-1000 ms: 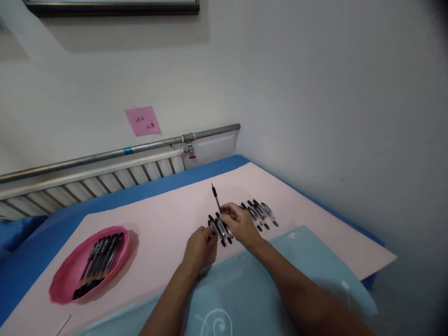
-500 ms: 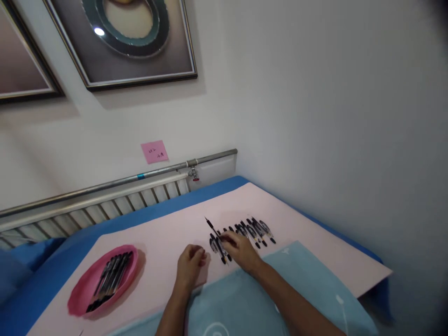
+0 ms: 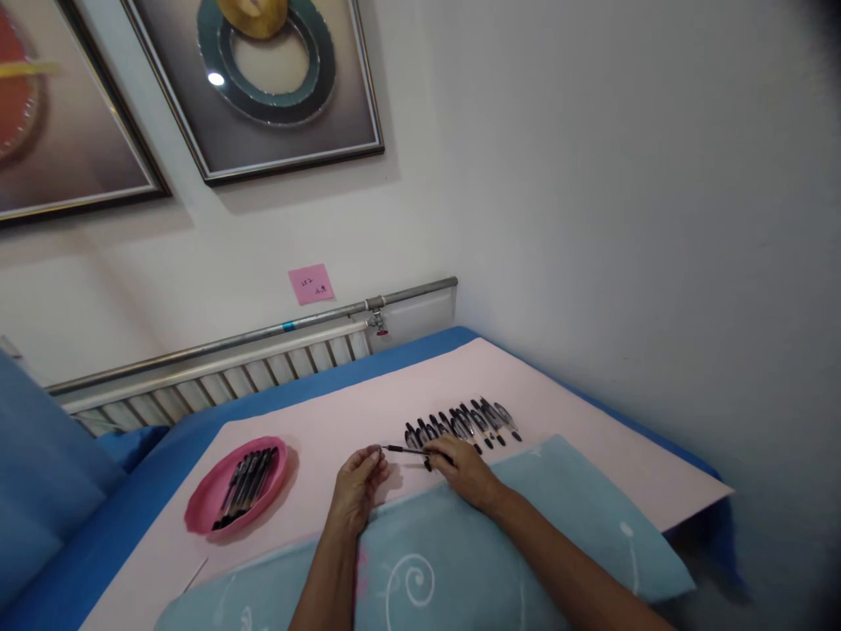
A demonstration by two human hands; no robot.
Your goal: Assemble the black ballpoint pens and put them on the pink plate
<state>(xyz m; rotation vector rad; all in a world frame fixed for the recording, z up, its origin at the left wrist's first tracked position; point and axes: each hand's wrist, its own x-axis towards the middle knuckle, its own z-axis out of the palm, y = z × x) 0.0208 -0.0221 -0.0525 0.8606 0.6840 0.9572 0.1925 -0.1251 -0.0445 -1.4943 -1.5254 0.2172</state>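
My right hand (image 3: pixel 462 469) is closed around a black pen (image 3: pixel 402 450), held nearly level with its thin tip toward the left. The fingertips of my left hand (image 3: pixel 360 484) are pinched together at that tip. Whether they grip the tip itself or some small piece is too fine to tell. Behind my right hand lies a row of black-and-clear pens (image 3: pixel 460 422), slanted side by side. More pens (image 3: pixel 246 486) rest in a pink oval dish (image 3: pixel 195 519) to the left of my left hand.
Pink sheeting (image 3: pixel 315 425) covers the table over a blue cloth (image 3: pixel 207 429). A light blue patterned cloth (image 3: pixel 473 565) lies along the near edge. A thin white stick (image 3: pixel 195 574) lies near the dish. Behind the table are a radiator (image 3: pixel 216 381) and walls.
My right hand has turned the pen from steeply slanted to nearly level and brought its tip to my left fingertips. The view has shifted, so the dish appears farther right.
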